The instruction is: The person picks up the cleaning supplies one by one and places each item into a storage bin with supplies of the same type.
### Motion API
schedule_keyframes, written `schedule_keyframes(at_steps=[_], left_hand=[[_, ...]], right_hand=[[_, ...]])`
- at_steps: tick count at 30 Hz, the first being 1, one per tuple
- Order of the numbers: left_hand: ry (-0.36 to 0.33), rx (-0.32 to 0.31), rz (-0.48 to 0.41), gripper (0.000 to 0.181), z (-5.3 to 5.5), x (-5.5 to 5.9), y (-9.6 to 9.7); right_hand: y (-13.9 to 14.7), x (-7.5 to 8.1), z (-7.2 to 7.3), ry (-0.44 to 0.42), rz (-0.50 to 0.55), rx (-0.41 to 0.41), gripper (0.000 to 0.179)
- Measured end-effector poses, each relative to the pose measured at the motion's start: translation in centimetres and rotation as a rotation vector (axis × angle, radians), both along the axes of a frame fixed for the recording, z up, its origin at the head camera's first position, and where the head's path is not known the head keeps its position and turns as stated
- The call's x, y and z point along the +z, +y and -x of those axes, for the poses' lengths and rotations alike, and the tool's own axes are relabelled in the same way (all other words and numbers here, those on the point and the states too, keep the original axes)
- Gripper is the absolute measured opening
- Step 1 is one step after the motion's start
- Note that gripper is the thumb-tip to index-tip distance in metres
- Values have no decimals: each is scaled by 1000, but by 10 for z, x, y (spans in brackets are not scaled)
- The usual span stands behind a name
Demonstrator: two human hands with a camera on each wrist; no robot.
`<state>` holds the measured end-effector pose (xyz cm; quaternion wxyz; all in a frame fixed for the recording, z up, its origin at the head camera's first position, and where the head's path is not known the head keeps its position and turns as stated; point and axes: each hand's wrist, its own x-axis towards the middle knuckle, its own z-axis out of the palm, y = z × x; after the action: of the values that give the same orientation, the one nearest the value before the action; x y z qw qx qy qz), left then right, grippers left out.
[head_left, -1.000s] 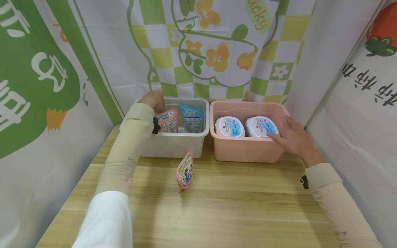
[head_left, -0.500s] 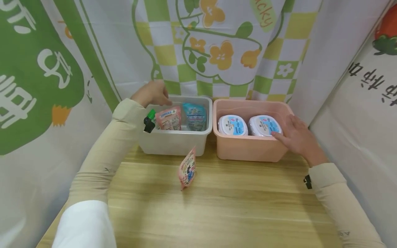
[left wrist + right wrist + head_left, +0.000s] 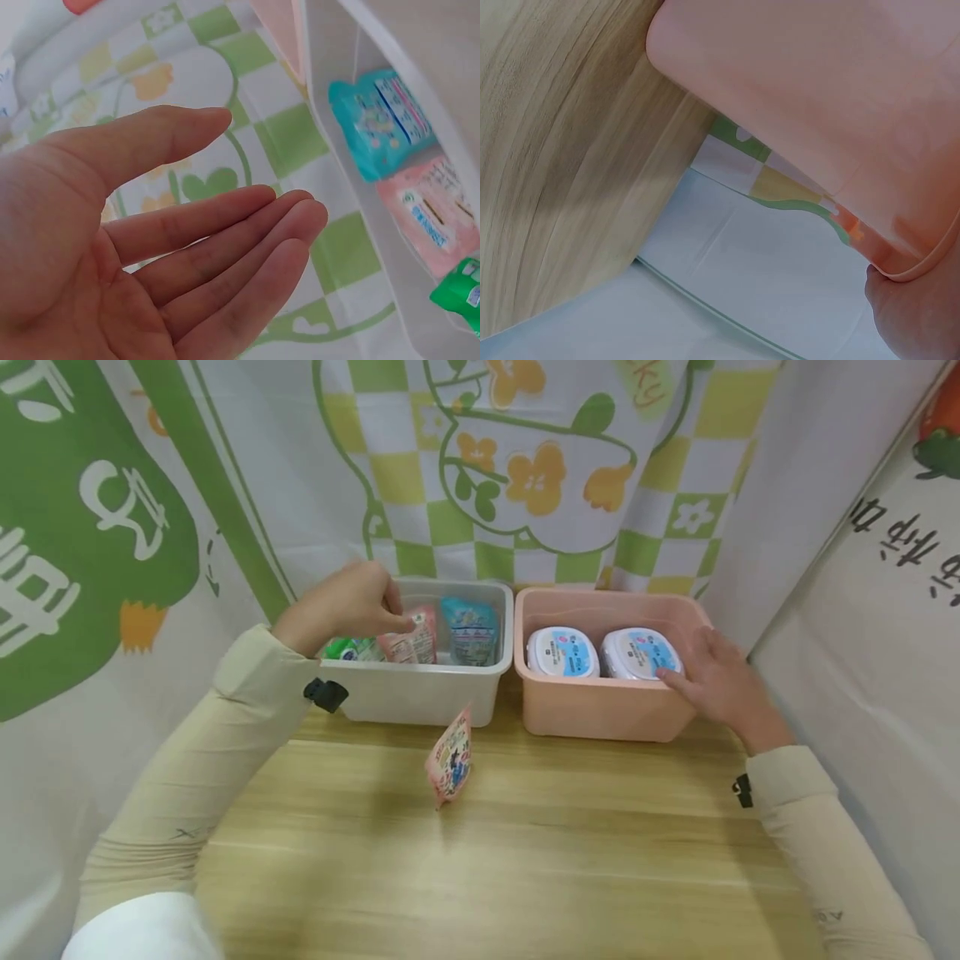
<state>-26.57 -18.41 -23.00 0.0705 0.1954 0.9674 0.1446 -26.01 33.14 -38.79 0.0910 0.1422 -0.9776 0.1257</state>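
My left hand (image 3: 348, 602) hangs over the left part of the white bin (image 3: 420, 693), with nothing in it; in the left wrist view its fingers are extended and the thumb is apart. Inside that bin lie a green packet (image 3: 352, 649), a pink packet (image 3: 412, 637) and a blue packet (image 3: 471, 631). My right hand (image 3: 720, 685) rests on the right rim of the pink bin (image 3: 600, 714), its thumb reaching over the front corner. The pink bin holds two white-lidded tubs (image 3: 562, 652). A pink pouch (image 3: 452, 760) stands on the table in front of the white bin.
The two bins sit side by side at the back of the wooden table (image 3: 525, 852). Behind them hangs a checkered, flower-printed cloth (image 3: 547, 485). Printed cloth walls (image 3: 97, 568) close in the left and right sides.
My left hand has risen out of the white bin and come away from the packets, and the forearm has swung left. The right hand stays on the pink bin's rim.
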Motion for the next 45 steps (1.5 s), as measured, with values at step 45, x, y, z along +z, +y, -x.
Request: schedule_keyframes(at_steps=[45], left_hand=[[123,-43,-170,18,-110,-122,33]], right_hand=[[-1,3,-4,-66,-3,-19,81]])
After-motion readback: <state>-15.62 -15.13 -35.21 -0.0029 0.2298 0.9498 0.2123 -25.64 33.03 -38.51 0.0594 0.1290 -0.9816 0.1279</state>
